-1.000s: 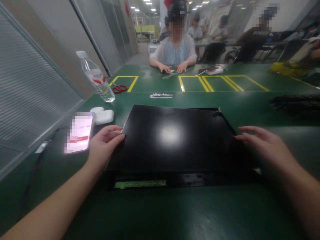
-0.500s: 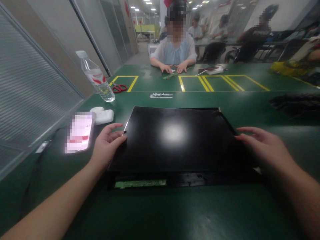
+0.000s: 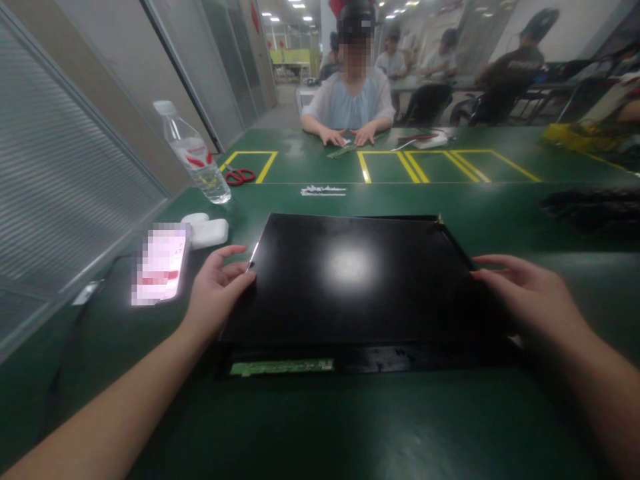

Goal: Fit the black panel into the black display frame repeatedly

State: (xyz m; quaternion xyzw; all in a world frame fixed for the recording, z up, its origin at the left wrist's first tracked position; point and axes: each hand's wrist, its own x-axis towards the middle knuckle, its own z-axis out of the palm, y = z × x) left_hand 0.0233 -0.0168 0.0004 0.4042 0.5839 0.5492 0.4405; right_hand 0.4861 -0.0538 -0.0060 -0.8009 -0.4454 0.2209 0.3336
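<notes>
A glossy black display panel (image 3: 360, 293) lies before me, a bright round reflection near its middle. Beneath it, a black frame (image 3: 450, 360) shows along the near side and behind the far right corner. A green circuit board strip (image 3: 281, 367) is visible at the frame's near left. My left hand (image 3: 220, 283) pinches the panel's left edge, thumb on top and fingers along the outer side. At the right edge, my right hand (image 3: 525, 287) is closed with its fingertips on the panel; whether it also touches the frame, I cannot tell.
On the left stand a water bottle (image 3: 196, 157), red-handled scissors (image 3: 241, 177), a white case (image 3: 209, 232) and a lit phone (image 3: 161, 263). White strips (image 3: 323, 191) lie beyond the panel. A person (image 3: 350, 100) sits opposite, both hands on the green table (image 3: 320, 427). Dark material (image 3: 590, 207) lies right.
</notes>
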